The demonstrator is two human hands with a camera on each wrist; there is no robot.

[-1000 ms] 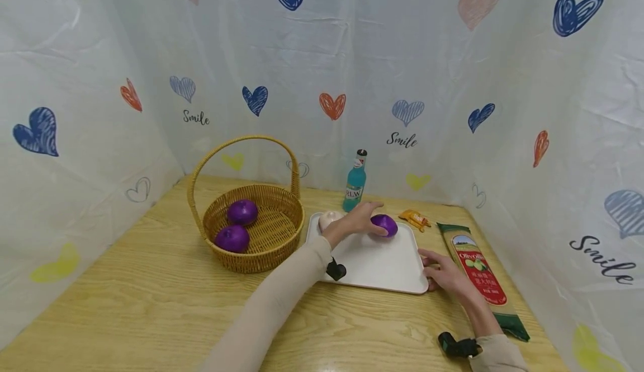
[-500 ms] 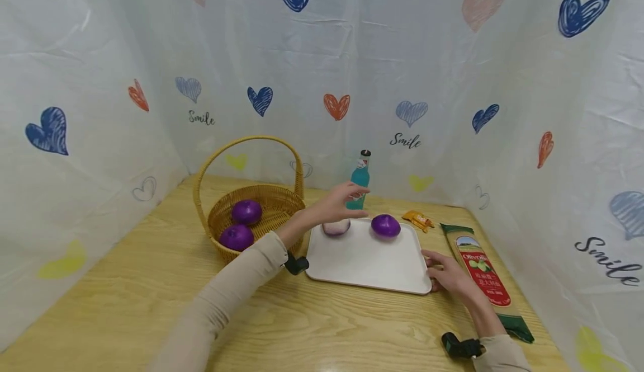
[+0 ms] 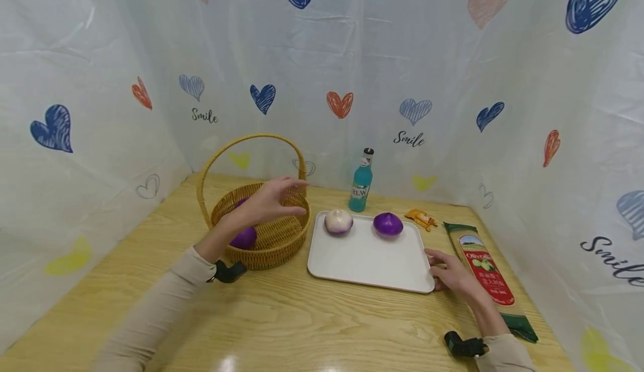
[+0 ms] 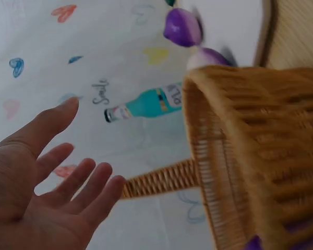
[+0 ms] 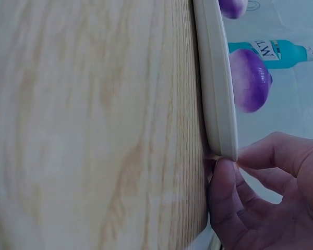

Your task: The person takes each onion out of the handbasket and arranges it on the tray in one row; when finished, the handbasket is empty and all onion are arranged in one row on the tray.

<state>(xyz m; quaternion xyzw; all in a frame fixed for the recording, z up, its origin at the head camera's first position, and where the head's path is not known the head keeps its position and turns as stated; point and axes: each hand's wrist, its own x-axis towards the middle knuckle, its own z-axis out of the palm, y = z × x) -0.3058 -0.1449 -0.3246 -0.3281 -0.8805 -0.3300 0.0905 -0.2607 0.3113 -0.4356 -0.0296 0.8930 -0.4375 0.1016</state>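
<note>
Fingers [image 3: 289,183] spread over wicker basket [image 3: 282,238], purple onion [image 3: 245,238] inside

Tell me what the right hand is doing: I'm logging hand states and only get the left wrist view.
Observer: The right hand holds the near right corner of the white tray, thumb and fingers pinching its rim.
Operator: Is my open left hand over the basket or beside it?
Observer: In the head view the left hand hovers above the basket, holding nothing and not touching the rim.
Operator: I see only a purple sliver inside. What is it?
Observer: A purple onion lies in the basket, just below the left hand; the hand hides what is behind it.
</note>
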